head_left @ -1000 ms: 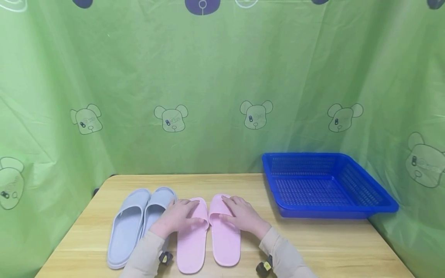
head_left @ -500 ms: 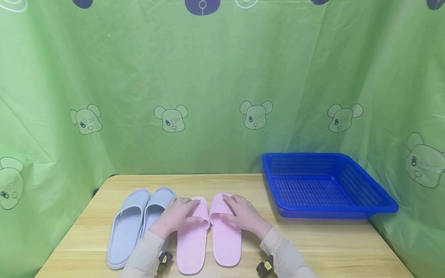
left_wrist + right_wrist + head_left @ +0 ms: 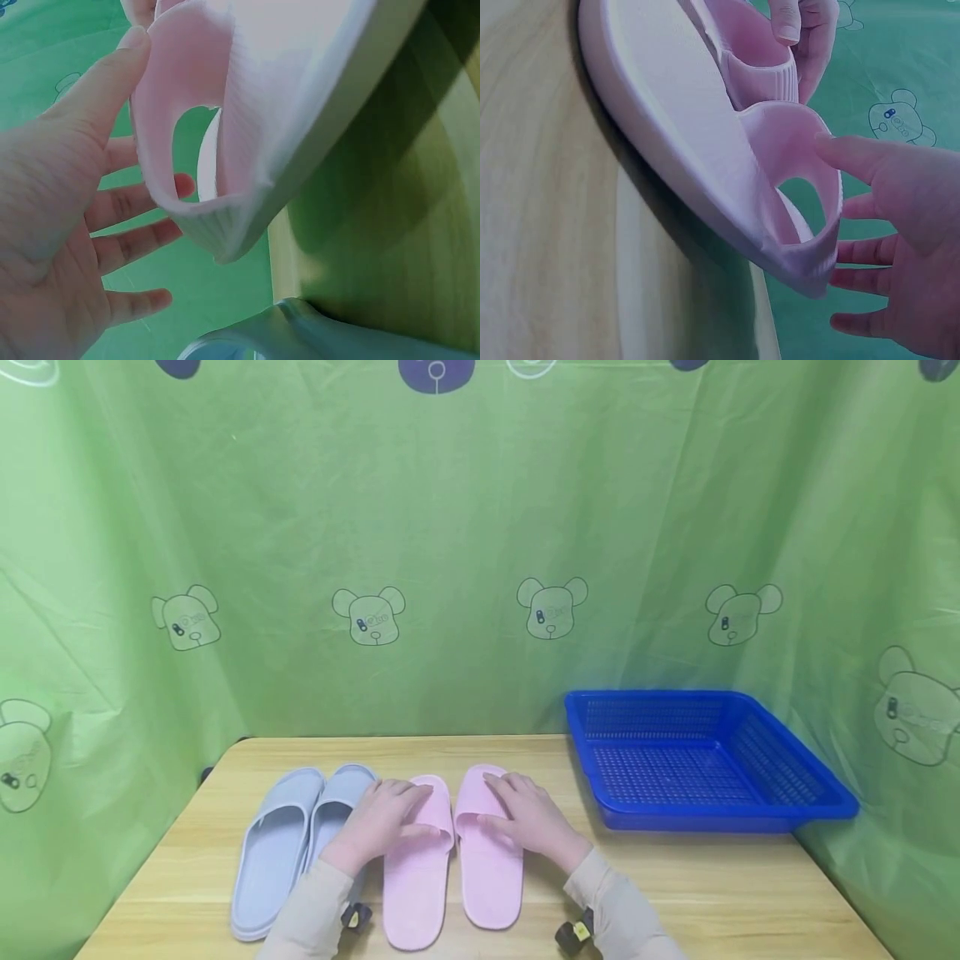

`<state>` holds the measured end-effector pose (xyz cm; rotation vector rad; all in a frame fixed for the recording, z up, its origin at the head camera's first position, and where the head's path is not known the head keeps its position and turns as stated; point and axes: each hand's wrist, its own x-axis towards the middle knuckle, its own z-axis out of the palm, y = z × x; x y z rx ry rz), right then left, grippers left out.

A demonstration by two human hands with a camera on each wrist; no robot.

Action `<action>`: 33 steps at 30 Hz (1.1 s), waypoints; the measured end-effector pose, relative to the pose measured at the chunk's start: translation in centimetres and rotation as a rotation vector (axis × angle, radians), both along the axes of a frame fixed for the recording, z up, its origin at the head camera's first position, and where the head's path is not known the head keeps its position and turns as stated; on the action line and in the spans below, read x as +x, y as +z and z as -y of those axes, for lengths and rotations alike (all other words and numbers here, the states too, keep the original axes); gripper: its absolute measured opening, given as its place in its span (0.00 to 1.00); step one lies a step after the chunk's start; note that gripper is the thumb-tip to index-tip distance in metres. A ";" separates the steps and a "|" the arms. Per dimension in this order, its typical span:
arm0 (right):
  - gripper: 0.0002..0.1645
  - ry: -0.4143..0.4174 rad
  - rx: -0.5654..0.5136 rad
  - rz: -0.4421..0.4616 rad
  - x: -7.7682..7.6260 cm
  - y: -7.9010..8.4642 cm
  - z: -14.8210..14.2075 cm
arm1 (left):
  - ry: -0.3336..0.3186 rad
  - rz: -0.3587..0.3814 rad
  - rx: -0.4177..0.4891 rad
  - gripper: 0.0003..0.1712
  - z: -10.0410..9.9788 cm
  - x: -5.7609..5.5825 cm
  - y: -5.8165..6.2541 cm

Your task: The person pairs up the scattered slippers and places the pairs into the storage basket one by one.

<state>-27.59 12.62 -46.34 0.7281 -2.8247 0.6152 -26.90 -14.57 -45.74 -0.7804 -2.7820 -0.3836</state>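
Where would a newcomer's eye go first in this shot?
Probably the big blue basket, saturated against the green curtain, at the far right of the wooden table. Next, the two pink slippers in the middle, the left hand pinching one strap and the right hand the other. The pale blue-grey slippers to their left stand out less.

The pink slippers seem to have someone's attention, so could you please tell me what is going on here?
A person is handling both at once: the left hand pinches the strap of the left pink slipper, and the right hand pinches that of the right pink slipper. The two are side by side, toes pointing away. A pale blue pair lies to their left on the wooden table, and a blue basket sits at the back right.
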 end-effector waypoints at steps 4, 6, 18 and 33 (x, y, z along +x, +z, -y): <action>0.42 -0.001 -0.009 -0.037 0.0 0.1 0.0 | -0.003 -0.033 -0.002 0.43 0.1 0.0 0.1; 0.43 -0.002 -0.010 -0.052 0.0 0.1 0.0 | -0.006 -0.050 0.003 0.42 0.2 0.0 0.2; 0.43 -0.027 -0.060 -0.074 -0.1 0.8 -0.2 | -0.004 -0.124 0.015 0.42 0.5 0.0 0.9; 0.44 -0.056 -0.078 -0.107 0.1 1.6 -0.7 | 0.004 -0.231 0.047 0.43 0.8 -0.2 1.3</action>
